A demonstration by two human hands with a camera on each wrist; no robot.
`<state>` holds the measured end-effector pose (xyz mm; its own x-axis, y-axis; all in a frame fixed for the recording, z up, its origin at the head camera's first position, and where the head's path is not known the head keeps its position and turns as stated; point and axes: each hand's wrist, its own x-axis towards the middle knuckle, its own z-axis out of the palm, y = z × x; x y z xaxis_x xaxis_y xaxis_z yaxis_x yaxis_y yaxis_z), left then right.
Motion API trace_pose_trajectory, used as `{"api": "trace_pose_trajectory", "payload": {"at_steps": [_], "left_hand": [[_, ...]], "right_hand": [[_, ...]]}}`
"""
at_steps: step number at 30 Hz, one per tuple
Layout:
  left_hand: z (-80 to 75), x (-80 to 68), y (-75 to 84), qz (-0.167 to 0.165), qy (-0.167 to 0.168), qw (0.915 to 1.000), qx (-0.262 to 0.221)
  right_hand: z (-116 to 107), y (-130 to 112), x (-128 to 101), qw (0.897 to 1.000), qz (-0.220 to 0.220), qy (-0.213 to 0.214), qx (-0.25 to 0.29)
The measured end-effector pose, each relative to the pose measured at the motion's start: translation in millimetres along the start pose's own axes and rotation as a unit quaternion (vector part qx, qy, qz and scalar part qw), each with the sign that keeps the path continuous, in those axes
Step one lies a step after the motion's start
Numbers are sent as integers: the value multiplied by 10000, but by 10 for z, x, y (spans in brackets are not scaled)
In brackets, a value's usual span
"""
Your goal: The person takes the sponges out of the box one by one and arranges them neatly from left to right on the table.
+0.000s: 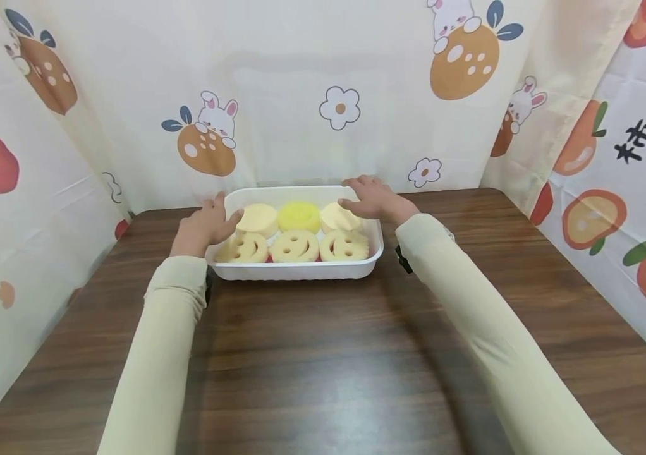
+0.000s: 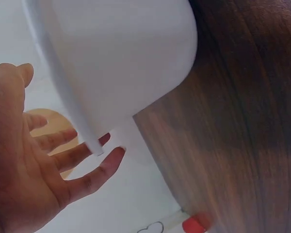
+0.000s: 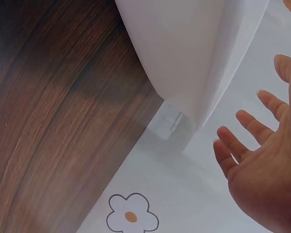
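Observation:
A white plastic tray (image 1: 300, 270) sits at the far side of a dark wooden table (image 1: 323, 354). It holds several round yellow sponges, some with smiley faces (image 1: 294, 246) and a brighter yellow one (image 1: 298, 217) at the back. My left hand (image 1: 209, 222) hovers at the tray's left rim with fingers spread; the left wrist view shows this hand (image 2: 43, 160) open beside the tray wall (image 2: 126, 58), fingertips by the rim. My right hand (image 1: 371, 197) is over the tray's back right corner, fingers straight. In the right wrist view that hand (image 3: 262, 165) is open, apart from the tray (image 3: 184, 53).
Cream curtains printed with rabbits, flowers and fruit (image 1: 340, 107) close in the table at the back and both sides. The tray stands close to the back curtain. The table's wood surface spreads out in front of the tray toward me.

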<state>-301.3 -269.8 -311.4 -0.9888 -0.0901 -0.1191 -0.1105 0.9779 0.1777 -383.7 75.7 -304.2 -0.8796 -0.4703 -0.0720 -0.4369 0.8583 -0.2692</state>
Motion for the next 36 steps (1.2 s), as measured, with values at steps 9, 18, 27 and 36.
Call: {"api": "trace_pose_trajectory", "payload": {"at_steps": [9,18,27,36], "left_hand": [[117,12,-98,-101,-216,9997,-27],[205,37,-149,-99,-200,9997,-33],[279,23,-113,-214,186,9996,2],[369,45,-149,-306,113,9994,93]], "right_hand": [[16,-20,2,9999,-99,-39,-109],[109,11,49,9996,-281,37,-98],[200,15,151,9974,-619,362,75],[287,3,159,9978,-568,97,326]]}}
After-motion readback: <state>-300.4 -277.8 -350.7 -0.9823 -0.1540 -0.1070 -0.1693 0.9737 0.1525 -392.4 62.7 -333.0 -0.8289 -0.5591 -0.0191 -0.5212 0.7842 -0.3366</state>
